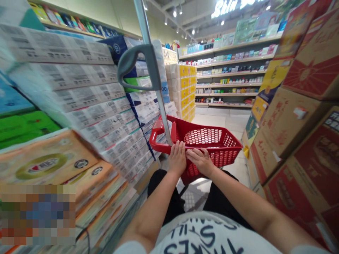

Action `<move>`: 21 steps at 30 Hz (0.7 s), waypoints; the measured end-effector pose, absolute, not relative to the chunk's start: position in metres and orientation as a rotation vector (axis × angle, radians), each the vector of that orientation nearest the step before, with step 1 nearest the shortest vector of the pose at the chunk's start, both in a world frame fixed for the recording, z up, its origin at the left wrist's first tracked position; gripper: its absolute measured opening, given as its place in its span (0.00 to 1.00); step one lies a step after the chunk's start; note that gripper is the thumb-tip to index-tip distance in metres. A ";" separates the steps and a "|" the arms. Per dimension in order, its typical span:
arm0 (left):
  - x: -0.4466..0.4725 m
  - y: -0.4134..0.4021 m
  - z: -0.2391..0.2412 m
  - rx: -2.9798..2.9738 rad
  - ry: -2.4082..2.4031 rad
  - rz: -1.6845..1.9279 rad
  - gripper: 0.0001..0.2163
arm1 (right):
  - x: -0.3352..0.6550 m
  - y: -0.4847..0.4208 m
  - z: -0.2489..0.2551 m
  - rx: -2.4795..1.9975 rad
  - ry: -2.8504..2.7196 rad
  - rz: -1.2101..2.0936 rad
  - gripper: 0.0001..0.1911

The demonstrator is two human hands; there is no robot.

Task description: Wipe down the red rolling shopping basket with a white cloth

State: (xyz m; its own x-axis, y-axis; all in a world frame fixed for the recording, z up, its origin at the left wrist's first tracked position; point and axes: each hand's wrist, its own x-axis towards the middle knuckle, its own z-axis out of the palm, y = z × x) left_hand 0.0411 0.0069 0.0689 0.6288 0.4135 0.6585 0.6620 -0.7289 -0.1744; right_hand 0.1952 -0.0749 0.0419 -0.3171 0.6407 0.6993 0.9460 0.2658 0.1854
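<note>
A red plastic shopping basket [229, 150] with perforated sides and a red fold-down grip stands in front of my knees and looks empty inside. My left hand [178, 157] is closed over its near rim, beside the foot of the metal pull rod. Right beside it, my right hand [201, 160] has its fingers bent over the same rim, so the two hands nearly touch. The rod rises up and to the left, carrying a grey loop handle [139, 67] that neither hand touches. My fingertips are partly hidden behind the rim.
Stacked white tissue packs [87, 77] and orange packs [47, 158] line the left side. Cardboard cartons [291, 120] rise close on the right. Yellow-and-white packs [182, 91] stand ahead, with stocked shelves [227, 74] behind. A pale tiled floor [212, 114] runs between.
</note>
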 end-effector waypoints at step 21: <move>0.018 0.042 0.082 -2.517 -0.880 -0.946 0.17 | 0.201 -0.064 0.049 -1.511 -2.065 -0.633 0.19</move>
State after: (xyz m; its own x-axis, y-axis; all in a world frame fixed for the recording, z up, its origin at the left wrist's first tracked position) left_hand 0.0176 0.0419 0.0821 0.5931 0.4370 0.6762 0.6426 -0.7629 -0.0706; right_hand 0.2006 -0.0639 0.0490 -0.2592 0.7254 0.6376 0.9582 0.2761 0.0755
